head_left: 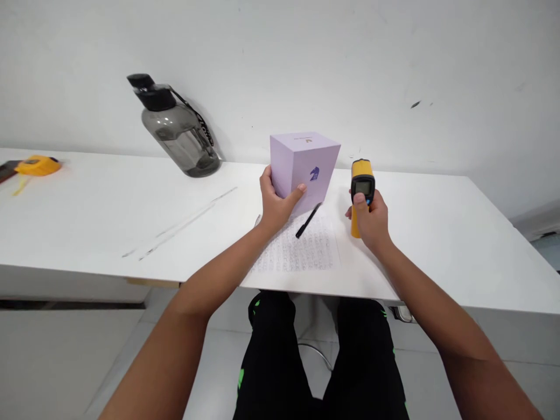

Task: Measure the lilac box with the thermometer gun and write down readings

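My left hand [280, 201] grips a pale purple box [312, 169] by its left side, the thumb lying across the front face, which bears a dark blue emblem. In my right hand [371, 219] is a yellow and black infrared thermometer [363, 175]; its small screen faces me, and my thumb rests just under the screen. Below the box lies a sheet of paper [301, 248] covered in handwriting. A black pen [308, 220] rests on that sheet, its upper end close to the box's lower edge. Whether the box touches the table is hard to see.
A grey water bottle [181, 137] with a black lid stands against the wall on the left. Farther left is a yellow tape measure [39, 165] beside a dark object [9, 169]. The white table [437, 233] has its front edge close to my legs.
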`<state>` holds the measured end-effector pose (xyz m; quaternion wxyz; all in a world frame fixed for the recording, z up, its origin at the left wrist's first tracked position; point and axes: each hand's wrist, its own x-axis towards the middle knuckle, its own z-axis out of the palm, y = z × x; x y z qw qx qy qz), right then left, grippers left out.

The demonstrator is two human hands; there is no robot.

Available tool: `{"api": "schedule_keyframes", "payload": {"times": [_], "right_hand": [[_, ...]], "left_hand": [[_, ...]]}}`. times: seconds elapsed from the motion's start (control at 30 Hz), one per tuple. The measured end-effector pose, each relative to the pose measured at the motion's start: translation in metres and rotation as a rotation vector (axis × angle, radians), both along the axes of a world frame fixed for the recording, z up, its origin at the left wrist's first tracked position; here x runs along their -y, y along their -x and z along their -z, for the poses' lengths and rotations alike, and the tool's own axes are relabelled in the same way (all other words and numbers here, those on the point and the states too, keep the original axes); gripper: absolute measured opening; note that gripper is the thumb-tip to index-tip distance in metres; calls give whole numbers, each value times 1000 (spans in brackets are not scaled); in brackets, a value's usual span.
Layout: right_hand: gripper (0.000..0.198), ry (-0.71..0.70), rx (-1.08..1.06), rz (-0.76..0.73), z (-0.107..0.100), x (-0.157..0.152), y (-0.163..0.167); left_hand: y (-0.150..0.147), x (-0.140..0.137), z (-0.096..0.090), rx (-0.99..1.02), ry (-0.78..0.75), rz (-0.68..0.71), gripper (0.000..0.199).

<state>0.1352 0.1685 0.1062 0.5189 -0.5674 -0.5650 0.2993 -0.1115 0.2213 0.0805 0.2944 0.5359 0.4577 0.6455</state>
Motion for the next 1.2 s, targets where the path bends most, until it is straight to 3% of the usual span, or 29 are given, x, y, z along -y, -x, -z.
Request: {"api": "schedule_keyframes", "payload": {"times": [0.13,0.37,0.67,0.87,1.2], "right_hand": [[88,-19,-250,-181,-5,25,24],[99,32,-354,-399,-13,40,33],[108,64,-430,-470,-3,37,28],[105,48,-475,-490,-11,36,30],[117,124,-382,-465,-16,35,31]], "left_hand": [[-13,19,-13,115,58,54,100],[-15,25,-18,175,67,26,97],[-25,36,-15,108,68,76,101],[-27,37,-12,98,27,54,102],[-25,37,-10,79,39,85,104]]}}
